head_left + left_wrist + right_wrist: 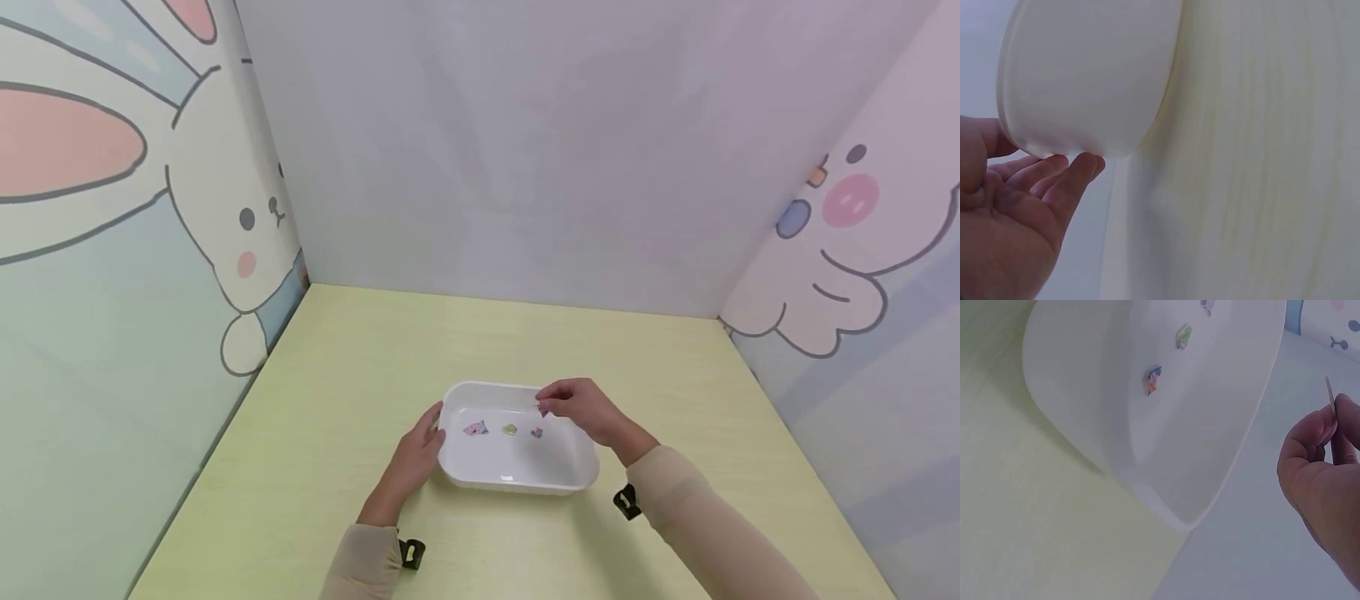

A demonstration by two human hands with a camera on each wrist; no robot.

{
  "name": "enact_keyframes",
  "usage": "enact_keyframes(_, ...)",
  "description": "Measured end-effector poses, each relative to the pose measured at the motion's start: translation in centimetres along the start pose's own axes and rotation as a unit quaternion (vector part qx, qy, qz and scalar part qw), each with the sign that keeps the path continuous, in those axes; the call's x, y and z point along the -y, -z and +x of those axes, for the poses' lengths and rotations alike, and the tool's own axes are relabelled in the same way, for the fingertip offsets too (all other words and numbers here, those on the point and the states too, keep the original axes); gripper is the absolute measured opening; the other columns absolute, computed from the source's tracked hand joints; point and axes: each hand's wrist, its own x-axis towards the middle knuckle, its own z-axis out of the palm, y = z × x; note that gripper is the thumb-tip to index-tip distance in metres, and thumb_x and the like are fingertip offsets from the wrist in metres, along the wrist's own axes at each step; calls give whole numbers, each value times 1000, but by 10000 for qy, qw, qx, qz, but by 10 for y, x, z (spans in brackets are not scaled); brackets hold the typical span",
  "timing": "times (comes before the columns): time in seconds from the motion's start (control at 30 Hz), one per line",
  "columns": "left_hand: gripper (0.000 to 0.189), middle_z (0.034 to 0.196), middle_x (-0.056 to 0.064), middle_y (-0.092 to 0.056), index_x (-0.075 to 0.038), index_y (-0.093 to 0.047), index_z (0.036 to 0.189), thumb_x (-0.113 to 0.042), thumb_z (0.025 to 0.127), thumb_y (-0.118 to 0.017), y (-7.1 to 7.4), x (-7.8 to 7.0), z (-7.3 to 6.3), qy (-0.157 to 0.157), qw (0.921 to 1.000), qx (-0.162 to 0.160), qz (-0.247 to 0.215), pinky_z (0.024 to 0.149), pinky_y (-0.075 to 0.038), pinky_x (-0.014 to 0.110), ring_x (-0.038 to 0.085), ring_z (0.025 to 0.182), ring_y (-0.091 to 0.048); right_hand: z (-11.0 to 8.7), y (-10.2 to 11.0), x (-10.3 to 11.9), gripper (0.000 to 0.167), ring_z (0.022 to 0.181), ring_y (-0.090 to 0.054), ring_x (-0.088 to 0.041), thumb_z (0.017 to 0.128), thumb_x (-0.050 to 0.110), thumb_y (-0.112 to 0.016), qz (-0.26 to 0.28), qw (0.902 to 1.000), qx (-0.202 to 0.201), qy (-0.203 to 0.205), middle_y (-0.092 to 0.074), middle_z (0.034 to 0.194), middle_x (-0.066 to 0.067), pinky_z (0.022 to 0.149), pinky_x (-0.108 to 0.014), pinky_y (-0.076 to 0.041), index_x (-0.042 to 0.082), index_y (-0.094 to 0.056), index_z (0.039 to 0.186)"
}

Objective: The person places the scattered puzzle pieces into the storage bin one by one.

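Note:
A white rectangular dish (517,479) with rounded corners stands on the table. My left hand (415,454) grips its left end; in the left wrist view the thumb is at the rim and the fingertips touch the outer wall. Above the dish's back right part, my right hand (585,408) pinches a small thin pinkish piece (542,410) between thumb and fingers. In the right wrist view this piece (1330,397) shows edge-on. Inside the dish lie a pink-and-blue flat piece (476,428), a yellow-green one (509,429) and a small pinkish one (537,432), in a row.
The pale yellow table (360,350) reaches back to a plain grey wall (480,167). Side walls carry a cartoon rabbit (225,192) on the left and another cartoon animal (840,242) on the right. A black clip-like part (627,502) sits at the right sleeve, another (411,553) at the left.

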Motion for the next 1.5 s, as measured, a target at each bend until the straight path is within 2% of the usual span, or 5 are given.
enact_keyframes(0.2,51,150,17,-38,-6,-32,152,-14,103,-44,0,1,0,-4,10000,-7,-8,107,-36,51,39,129,-45,10,-13,8,19,89,-63,-25,94,5,-64,-185,9997,154,-108,-69,92,-5,87,-39,-52,-5,-68,110)
enact_keyframes(0.43,50,150,19,-39,-3,-33,151,-12,103,-44,0,2,0,-125,9999,-8,36,106,-35,53,40,128,-46,18,-29,17,16,88,-61,-27,92,7,-68,-394,9988,249,-149,-68,89,-2,80,-35,-52,-1,-71,106)
enact_keyframes(0.8,50,149,19,-39,-3,-33,151,-11,103,-44,-1,2,1,-230,9997,16,-65,105,-36,53,40,128,-46,26,-51,27,15,97,-62,-35,91,3,-67,-514,9965,641,-143,-69,86,-3,87,-46,-52,-4,-71,104)
enact_keyframes(1.2,50,149,19,-38,-4,-33,151,-12,103,-44,1,2,2,-217,9996,97,-149,105,-37,52,39,128,-46,39,-77,20,6,76,-59,-15,88,4,-71,-1095,9882,1071,80,-68,78,1,70,-28,-52,2,-75,92)
enact_keyframes(1.5,50,149,20,-38,-4,-33,151,-13,103,-44,1,2,1,-200,9996,130,-157,105,-39,51,39,128,-46,41,-95,11,5,72,-57,-10,88,2,-71,-1425,9818,1254,116,-68,74,2,69,-26,-50,1,-75,91)
